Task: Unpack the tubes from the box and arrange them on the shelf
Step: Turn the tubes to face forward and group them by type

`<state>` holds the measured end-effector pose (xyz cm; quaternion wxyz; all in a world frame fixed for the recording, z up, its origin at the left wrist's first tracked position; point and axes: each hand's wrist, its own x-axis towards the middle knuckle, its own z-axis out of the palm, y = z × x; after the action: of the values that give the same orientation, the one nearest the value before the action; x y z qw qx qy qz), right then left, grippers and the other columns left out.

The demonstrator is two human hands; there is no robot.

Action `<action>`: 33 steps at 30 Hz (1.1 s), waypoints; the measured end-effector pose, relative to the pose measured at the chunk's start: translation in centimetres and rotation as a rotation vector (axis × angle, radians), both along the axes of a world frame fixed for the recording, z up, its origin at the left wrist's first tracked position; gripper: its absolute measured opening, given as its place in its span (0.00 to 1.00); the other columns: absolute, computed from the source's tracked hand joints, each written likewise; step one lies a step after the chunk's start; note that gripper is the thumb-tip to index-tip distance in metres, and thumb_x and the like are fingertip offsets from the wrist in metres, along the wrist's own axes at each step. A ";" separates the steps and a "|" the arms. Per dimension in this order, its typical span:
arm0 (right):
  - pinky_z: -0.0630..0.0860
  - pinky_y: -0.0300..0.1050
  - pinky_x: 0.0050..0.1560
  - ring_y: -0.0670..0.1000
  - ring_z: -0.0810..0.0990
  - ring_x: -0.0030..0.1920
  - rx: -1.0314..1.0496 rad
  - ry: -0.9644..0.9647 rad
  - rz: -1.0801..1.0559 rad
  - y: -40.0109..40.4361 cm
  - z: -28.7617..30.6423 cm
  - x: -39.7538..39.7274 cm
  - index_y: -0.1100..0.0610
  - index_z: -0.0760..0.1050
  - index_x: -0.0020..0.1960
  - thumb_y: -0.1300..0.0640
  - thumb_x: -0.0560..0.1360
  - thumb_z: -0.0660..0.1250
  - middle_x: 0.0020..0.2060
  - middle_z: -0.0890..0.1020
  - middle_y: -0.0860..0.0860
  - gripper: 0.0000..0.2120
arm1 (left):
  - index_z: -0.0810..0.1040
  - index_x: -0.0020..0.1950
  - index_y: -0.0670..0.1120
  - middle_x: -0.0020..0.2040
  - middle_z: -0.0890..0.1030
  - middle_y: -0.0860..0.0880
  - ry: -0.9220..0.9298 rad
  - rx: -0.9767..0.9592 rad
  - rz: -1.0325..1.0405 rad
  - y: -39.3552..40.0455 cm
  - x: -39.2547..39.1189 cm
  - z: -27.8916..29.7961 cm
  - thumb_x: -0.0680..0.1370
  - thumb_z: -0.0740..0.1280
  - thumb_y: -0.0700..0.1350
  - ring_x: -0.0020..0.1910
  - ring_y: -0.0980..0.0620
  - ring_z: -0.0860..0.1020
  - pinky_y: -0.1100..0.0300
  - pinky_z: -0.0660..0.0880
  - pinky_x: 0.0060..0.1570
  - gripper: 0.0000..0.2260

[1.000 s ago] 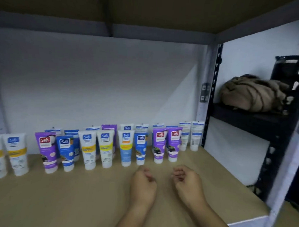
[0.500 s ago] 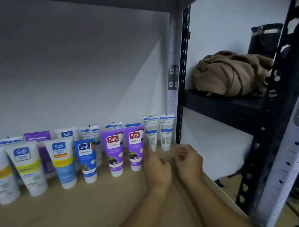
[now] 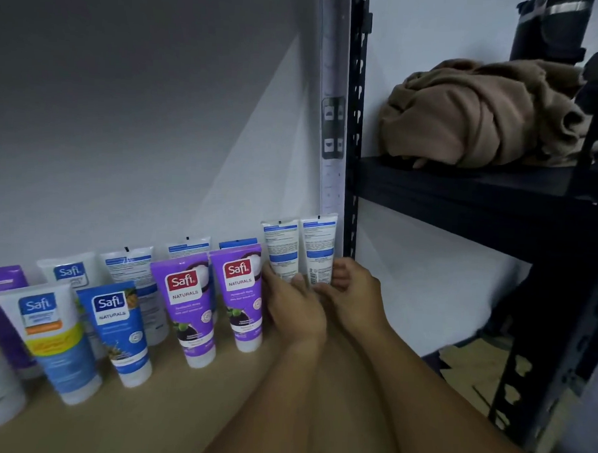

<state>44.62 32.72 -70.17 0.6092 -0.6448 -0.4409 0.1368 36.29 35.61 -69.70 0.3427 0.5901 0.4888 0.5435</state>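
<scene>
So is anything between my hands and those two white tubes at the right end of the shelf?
Nothing visible. Both hands are already at the two white tubes: the left hand reaches the left tube, the right hand the right tube. The nearest purple tube stands just left, beside them, not in the way.

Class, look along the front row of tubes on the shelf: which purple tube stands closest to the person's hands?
The right purple tube, the one whose right edge is next to the left hand. The other front purple tube stands one place further left.
</scene>
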 end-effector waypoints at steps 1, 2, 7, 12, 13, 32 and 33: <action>0.76 0.29 0.47 0.43 0.82 0.49 -0.003 -0.006 -0.006 0.0 0.0 -0.1 0.53 0.75 0.62 0.59 0.73 0.74 0.53 0.83 0.48 0.18 | 0.61 0.75 0.45 0.73 0.69 0.45 -0.011 -0.008 -0.003 0.2 0.0 0.0 0.81 0.65 0.44 0.72 0.46 0.67 0.53 0.69 0.66 0.24; 0.76 0.30 0.47 0.43 0.82 0.50 -0.003 -0.010 -0.011 0.0 -0.1 -0.1 0.53 0.75 0.62 0.59 0.74 0.74 0.54 0.83 0.48 0.18 | 0.63 0.73 0.45 0.72 0.70 0.45 -0.020 -0.011 -0.009 0.4 0.0 0.0 0.80 0.66 0.44 0.71 0.46 0.69 0.53 0.70 0.65 0.23; 0.74 0.29 0.50 0.45 0.80 0.53 -0.005 -0.032 -0.037 -0.5 -0.1 -0.2 0.53 0.73 0.65 0.60 0.76 0.71 0.59 0.81 0.49 0.19 | 0.64 0.72 0.45 0.70 0.72 0.45 0.027 0.010 -0.019 0.6 0.1 -0.4 0.79 0.68 0.43 0.70 0.46 0.71 0.54 0.72 0.63 0.23; 0.73 0.40 0.59 0.50 0.78 0.61 -0.038 -0.073 -0.031 -0.6 -0.3 0.0 0.52 0.70 0.69 0.61 0.78 0.68 0.62 0.79 0.50 0.20 | 0.61 0.76 0.47 0.72 0.70 0.47 0.099 0.028 -0.066 0.2 0.0 -0.9 0.81 0.66 0.45 0.71 0.47 0.70 0.54 0.72 0.65 0.25; 0.73 0.41 0.60 0.50 0.78 0.62 -0.043 -0.082 -0.021 -0.6 -0.3 0.1 0.52 0.69 0.70 0.61 0.78 0.67 0.63 0.79 0.51 0.21 | 0.61 0.76 0.47 0.72 0.70 0.47 0.097 0.034 -0.075 0.1 0.1 -1.0 0.81 0.65 0.45 0.71 0.47 0.70 0.53 0.72 0.65 0.25; 0.73 0.34 0.58 0.43 0.77 0.60 -0.007 -0.182 0.028 -0.3 -0.6 0.7 0.49 0.66 0.73 0.62 0.74 0.71 0.63 0.78 0.46 0.30 | 0.59 0.77 0.46 0.73 0.69 0.47 0.131 0.043 -0.070 -0.3 -0.3 -0.8 0.80 0.67 0.44 0.72 0.47 0.69 0.53 0.72 0.66 0.28; 0.75 0.36 0.58 0.44 0.77 0.60 0.008 -0.163 0.022 -0.1 -0.8 0.7 0.49 0.66 0.72 0.61 0.74 0.73 0.63 0.78 0.46 0.30 | 0.60 0.77 0.46 0.73 0.69 0.47 0.124 0.047 -0.059 -0.4 -0.3 -0.7 0.80 0.67 0.44 0.72 0.47 0.68 0.53 0.72 0.66 0.28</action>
<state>45.35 32.57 -70.95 0.5722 -0.6466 -0.4966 0.0885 35.96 35.24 -70.38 0.3136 0.6446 0.4787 0.5070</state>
